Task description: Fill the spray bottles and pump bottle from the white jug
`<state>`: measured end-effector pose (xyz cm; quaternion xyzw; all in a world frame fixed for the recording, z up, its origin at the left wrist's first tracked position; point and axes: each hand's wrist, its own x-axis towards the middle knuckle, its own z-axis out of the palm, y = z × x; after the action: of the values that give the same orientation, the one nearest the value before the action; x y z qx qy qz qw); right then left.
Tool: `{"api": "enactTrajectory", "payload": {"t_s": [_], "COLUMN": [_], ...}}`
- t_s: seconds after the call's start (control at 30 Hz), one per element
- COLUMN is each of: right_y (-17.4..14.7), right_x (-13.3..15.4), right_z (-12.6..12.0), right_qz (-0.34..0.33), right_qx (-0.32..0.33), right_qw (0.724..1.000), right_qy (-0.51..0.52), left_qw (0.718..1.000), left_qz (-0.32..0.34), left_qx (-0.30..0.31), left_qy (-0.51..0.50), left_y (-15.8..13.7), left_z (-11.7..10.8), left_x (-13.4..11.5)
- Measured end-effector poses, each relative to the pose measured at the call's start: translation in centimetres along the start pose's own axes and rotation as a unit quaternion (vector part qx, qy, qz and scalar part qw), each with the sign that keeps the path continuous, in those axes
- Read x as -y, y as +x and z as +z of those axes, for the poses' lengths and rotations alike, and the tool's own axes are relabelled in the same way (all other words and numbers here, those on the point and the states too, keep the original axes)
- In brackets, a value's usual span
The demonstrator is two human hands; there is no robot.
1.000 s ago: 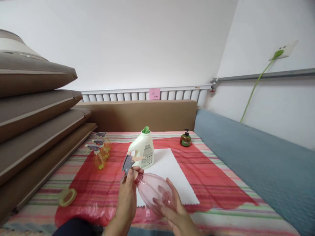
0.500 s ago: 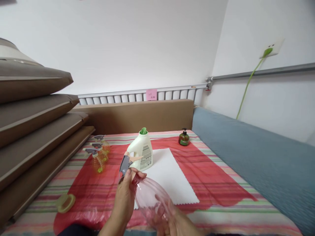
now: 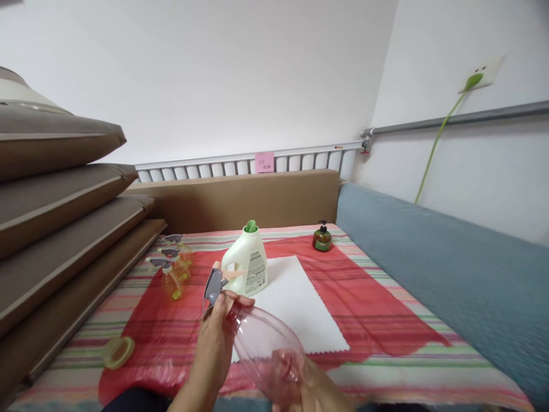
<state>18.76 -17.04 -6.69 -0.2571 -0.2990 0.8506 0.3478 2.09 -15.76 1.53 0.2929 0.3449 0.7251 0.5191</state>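
Pink and see-through, the bottle [image 3: 263,335] tilts above the red cloth's [image 3: 158,320] near edge, neck gripped by the left hand [image 3: 214,340] below the sprayer [image 3: 213,288], base by the blurred right hand [image 3: 319,384], some fingers hidden; the jug [image 3: 246,252], partly masked by the sprayer, covers the mat's [image 3: 302,309] far-left corner

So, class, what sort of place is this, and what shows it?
Probably a sitting or resting area in a home: a white radiator, stacked brown cushions and a striped cloth beside a padded blue panel.
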Motion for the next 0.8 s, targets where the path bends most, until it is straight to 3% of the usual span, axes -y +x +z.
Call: {"api": "enactTrajectory", "payload": {"t_s": [0.2, 0.4, 0.6, 0.8], "right_y": [0.0, -1.0, -1.0, 0.0], "right_x": [0.2, 0.6, 0.5, 0.2], "right_z": [1.1, 2.4, 0.6, 0.8], "right_qz": [0.014, -0.081, 0.044, 0.092], "right_qx": [-0.013, -0.05, 0.015, 0.046], "right_qw": [0.998, 0.995, 0.999, 0.993], "right_qy": [0.062, 0.007, -0.012, 0.052], "left_qw": [1.0, 0.999, 0.999, 0.998], "left_qz": [0.008, 0.028, 0.004, 0.03], "left_qx": [-0.011, -0.029, -0.032, -0.042], "left_qy": [0.011, 0.029, 0.026, 0.021], "left_y": [-0.4, -0.3, -0.4, -0.6], "left_z": [0.0, -0.1, 0.0, -0.1], "left_x": [0.2, 0.4, -0.1, 0.4]}}
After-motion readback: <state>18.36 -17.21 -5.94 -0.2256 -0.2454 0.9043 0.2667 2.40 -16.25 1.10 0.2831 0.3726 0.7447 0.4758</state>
